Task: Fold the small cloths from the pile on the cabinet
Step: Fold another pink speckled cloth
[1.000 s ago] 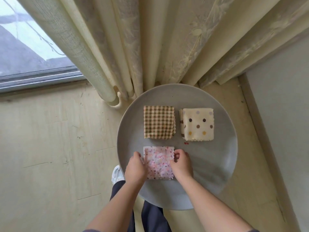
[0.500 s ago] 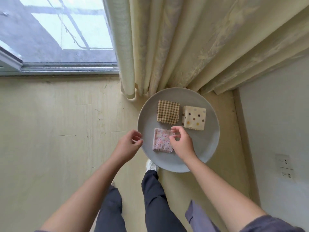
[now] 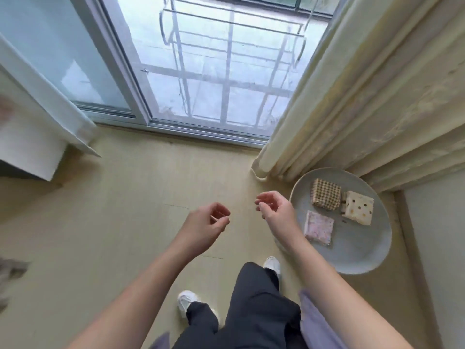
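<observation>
Grey round table [image 3: 362, 250] holds three folded cloths: checked [image 3: 326, 194], dotted [image 3: 358, 207], pink [image 3: 319, 227]. Left hand [image 3: 203, 225] and right hand [image 3: 275, 210] hang over the floor [image 3: 120, 197], fingers loosely curled, holding nothing. Next, I think: fetch another cloth from the cabinet [image 3: 27, 147], maybe that blurry white thing on the left.

Home: curtains [image 3: 364, 91], balcony door [image 3: 214, 71].

Three apparently folded cloths [image 3: 326, 194] on tray [image 3: 357, 250]
</observation>
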The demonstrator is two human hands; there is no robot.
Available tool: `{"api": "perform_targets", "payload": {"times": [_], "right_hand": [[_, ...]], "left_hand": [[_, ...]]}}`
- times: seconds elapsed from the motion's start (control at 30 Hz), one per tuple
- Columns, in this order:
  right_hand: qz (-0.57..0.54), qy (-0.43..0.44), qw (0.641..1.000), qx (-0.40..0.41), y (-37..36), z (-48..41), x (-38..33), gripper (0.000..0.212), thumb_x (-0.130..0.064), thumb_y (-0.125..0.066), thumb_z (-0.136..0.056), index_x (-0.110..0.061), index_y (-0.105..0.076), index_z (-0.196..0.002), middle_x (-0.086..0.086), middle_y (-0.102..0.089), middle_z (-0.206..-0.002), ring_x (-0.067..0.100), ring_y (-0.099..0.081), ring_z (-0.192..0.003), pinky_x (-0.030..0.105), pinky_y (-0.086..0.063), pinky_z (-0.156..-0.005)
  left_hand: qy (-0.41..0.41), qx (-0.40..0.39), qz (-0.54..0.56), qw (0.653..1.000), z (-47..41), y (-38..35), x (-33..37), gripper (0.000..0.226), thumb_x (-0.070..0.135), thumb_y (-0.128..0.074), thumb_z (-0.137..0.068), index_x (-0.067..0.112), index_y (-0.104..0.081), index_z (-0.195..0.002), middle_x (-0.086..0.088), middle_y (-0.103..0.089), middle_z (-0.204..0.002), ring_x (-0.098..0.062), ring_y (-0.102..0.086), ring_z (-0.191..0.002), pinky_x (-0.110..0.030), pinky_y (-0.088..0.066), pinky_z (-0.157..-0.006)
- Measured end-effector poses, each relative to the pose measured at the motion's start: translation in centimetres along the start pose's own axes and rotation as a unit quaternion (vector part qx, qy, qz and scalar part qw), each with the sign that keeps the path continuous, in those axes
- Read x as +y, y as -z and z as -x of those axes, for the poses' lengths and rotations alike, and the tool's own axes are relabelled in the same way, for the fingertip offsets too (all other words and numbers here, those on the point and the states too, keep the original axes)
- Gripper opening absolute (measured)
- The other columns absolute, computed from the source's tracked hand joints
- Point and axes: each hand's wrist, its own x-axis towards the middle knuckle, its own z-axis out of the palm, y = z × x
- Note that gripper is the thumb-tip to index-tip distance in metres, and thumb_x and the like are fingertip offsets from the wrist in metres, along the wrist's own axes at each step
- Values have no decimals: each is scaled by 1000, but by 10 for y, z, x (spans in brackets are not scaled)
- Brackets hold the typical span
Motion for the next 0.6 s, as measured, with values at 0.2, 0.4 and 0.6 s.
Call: {"api": "perform_targets", "payload": {"times": [0.2, 0.4, 0.6], "right_hand": [[16, 30, 997, -66, -136, 10, -71, 25, -4, -54, -92, -27, -63, -88, -6, -71, -88, 3, -66, -77, 19, -50, -70], [5, 53, 996, -68, -256, -33, -130, 28, -2, -52, -90, -27, -64, -87, -7, -72, -83, 7, -67, -76, 24, -50, -70], [-3, 56, 996, -67, -388, -85, -200, 27, -1, -51, -92, -26, -63, -86, -6, -71, -83, 7, -65, -75, 24, -50, -70]], "left_hand": [[-16, 68, 13, 997, 30, 127, -51, 14, 17, -63, -91, 30, -61, -86, 6, -69, -82, -4, -66, -70, -12, -46, -63], [-43, 123, 20, 991, 2, 250, -98, 7, 19, -62, -91, 25, -64, -92, 8, -70, -85, -7, -67, -75, -7, -43, -58], [-39, 135, 25, 990, -42, 398, -148, 12, 18, -62, -92, 29, -63, -88, 5, -70, -87, -10, -68, -76, -20, -50, -67]]}}
